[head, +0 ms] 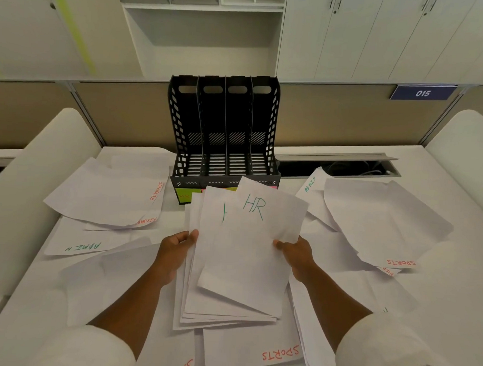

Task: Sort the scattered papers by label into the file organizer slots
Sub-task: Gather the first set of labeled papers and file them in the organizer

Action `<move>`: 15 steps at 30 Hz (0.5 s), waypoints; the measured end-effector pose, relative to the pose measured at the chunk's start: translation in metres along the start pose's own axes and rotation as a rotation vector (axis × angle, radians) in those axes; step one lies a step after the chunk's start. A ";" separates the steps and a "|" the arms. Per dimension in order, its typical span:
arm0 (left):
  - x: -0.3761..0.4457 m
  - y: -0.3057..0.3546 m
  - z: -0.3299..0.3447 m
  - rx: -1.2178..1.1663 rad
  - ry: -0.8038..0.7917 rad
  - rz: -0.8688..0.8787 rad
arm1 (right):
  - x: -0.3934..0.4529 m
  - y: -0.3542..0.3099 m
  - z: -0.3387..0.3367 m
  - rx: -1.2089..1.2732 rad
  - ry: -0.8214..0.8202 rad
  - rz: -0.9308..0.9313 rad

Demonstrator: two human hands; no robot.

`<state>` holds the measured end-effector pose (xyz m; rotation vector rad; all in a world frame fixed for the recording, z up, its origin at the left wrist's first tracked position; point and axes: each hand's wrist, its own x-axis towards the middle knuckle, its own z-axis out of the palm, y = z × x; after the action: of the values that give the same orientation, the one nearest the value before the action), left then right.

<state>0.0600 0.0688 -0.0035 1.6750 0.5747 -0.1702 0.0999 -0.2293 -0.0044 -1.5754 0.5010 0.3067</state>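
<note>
Both hands grasp a stack [240, 265] of HR sheets, left hand [175, 249] at its left edge, right hand [295, 253] at its right, above the desk [450, 294] before the organizer [223, 127], whose slots look empty.

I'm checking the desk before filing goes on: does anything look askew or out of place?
Yes. Loose papers lie scattered and overlapping at odd angles, some labels upside down. The file organizer stands upright, its slots empty. Both hands grip an uneven HR stack.

Head cam, wide-angle, looks fwd and down, close over desk [436, 293], organizer [223, 133] ahead.
</note>
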 end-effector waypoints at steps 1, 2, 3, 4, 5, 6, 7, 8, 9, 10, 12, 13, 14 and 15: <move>0.000 -0.002 0.000 0.015 -0.010 0.003 | 0.001 0.000 -0.001 -0.019 0.009 -0.004; 0.000 -0.003 0.000 0.023 -0.008 -0.004 | 0.001 0.001 -0.003 -0.035 0.015 -0.008; -0.001 -0.003 0.000 0.027 -0.004 -0.017 | 0.001 0.002 -0.004 -0.046 0.020 -0.011; -0.002 -0.003 0.001 0.026 0.000 -0.024 | 0.002 0.002 -0.006 -0.050 0.024 -0.012; -0.004 -0.002 0.001 0.022 -0.001 -0.030 | 0.002 0.003 -0.007 -0.051 0.027 -0.010; -0.004 -0.002 0.002 0.019 -0.004 -0.033 | 0.002 0.004 -0.008 -0.054 0.031 -0.008; -0.004 -0.002 0.002 0.019 -0.011 -0.035 | 0.003 0.004 -0.009 -0.057 0.034 -0.008; -0.004 -0.001 0.002 0.015 -0.021 -0.034 | 0.003 0.005 -0.009 -0.060 0.035 -0.009; -0.005 0.000 0.003 0.007 -0.029 -0.033 | 0.003 0.005 -0.009 -0.061 0.036 -0.009; -0.005 0.000 0.004 -0.004 -0.034 -0.027 | 0.003 0.004 -0.010 -0.061 0.037 -0.007; -0.005 0.002 0.006 -0.030 -0.037 -0.001 | 0.004 0.004 -0.010 -0.061 0.041 0.001; -0.005 0.004 0.006 -0.023 -0.037 0.012 | 0.005 0.004 -0.010 -0.062 0.042 0.007; -0.005 0.005 0.007 0.006 -0.038 0.018 | 0.006 0.003 -0.010 -0.060 0.042 0.013; -0.004 0.005 0.007 0.042 -0.038 0.015 | 0.006 0.003 -0.011 -0.057 0.042 0.017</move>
<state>0.0600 0.0608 0.0017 1.7126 0.5339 -0.2039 0.1025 -0.2407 -0.0088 -1.6363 0.5422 0.3039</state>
